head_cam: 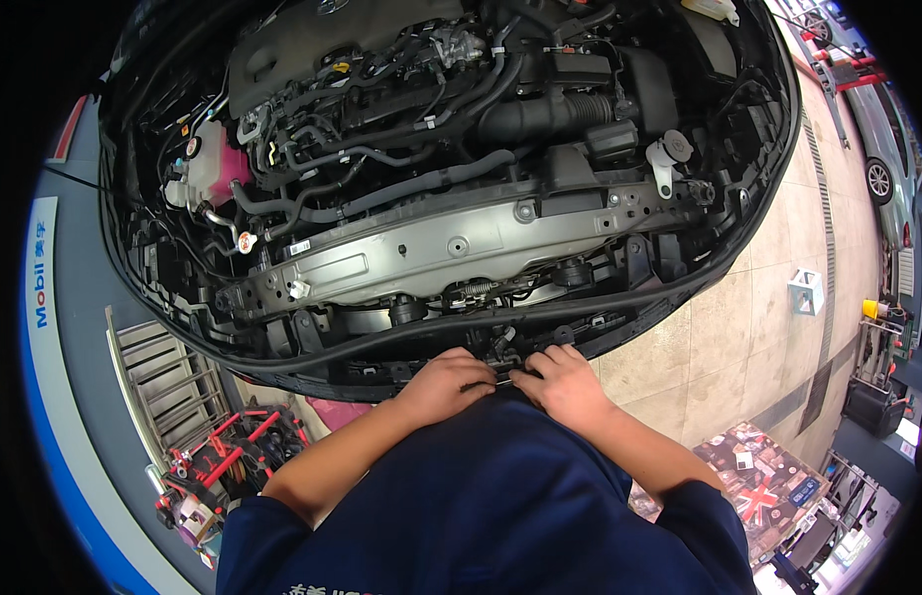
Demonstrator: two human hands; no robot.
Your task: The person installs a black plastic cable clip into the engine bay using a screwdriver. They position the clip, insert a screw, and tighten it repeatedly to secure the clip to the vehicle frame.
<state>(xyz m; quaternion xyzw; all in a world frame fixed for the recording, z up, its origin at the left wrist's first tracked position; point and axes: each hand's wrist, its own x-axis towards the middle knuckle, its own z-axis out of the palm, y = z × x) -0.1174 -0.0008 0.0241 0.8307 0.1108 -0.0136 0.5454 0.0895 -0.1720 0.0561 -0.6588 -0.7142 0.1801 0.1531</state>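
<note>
My left hand [447, 384] and my right hand [567, 384] are close together at the middle of a car's front bumper edge [371, 383]. Their bent fingers grip that dark edge, with the fingertips only a short gap apart. A small piece with a thin bright line [504, 382] lies between them; its kind is hard to make out. Just behind the fingers is the dark recess of the front end with a hood latch [476, 290]. Beyond it, a silver metal crossmember [431, 249] spans the engine bay. My palms are turned away from view.
A coolant reservoir [217, 167] with pink fluid sits at the left of the bay, a washer filler neck [665, 160] at the right. Red-framed equipment [230, 454] stands at lower left. A patterned table or box [766, 476] is at lower right, a small stool [805, 291] farther off.
</note>
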